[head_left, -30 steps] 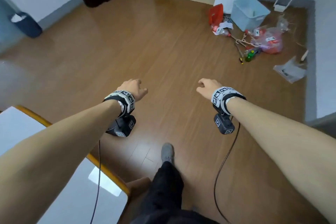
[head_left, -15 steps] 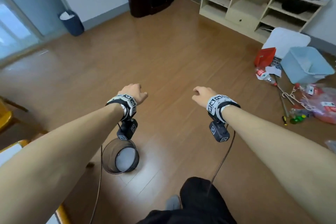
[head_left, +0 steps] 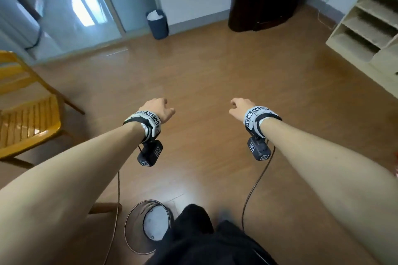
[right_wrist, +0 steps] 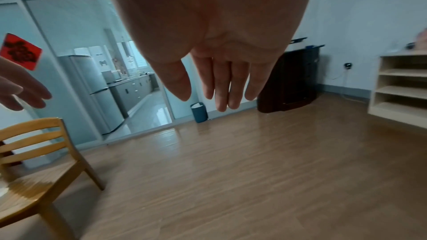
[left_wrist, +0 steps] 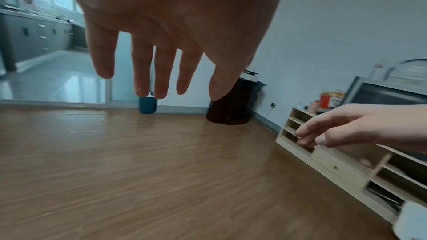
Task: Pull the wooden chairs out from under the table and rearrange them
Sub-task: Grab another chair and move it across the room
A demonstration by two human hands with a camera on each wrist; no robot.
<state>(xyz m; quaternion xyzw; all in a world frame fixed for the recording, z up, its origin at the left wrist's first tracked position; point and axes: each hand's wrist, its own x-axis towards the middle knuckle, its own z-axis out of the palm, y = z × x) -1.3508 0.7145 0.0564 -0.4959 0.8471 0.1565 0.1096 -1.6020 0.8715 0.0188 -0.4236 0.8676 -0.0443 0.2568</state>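
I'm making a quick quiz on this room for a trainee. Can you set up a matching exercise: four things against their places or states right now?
Things:
1. wooden chair
2. blue bin
3. wire basket
4. left hand

Places or states:
A. on the floor close by the person's legs
B. empty, raised over the floor
C. against the far wall, beside the glass door
D. at the left edge of the head view, standing free on the floor

Pairs: 1-D, 2-C, 3-A, 4-B
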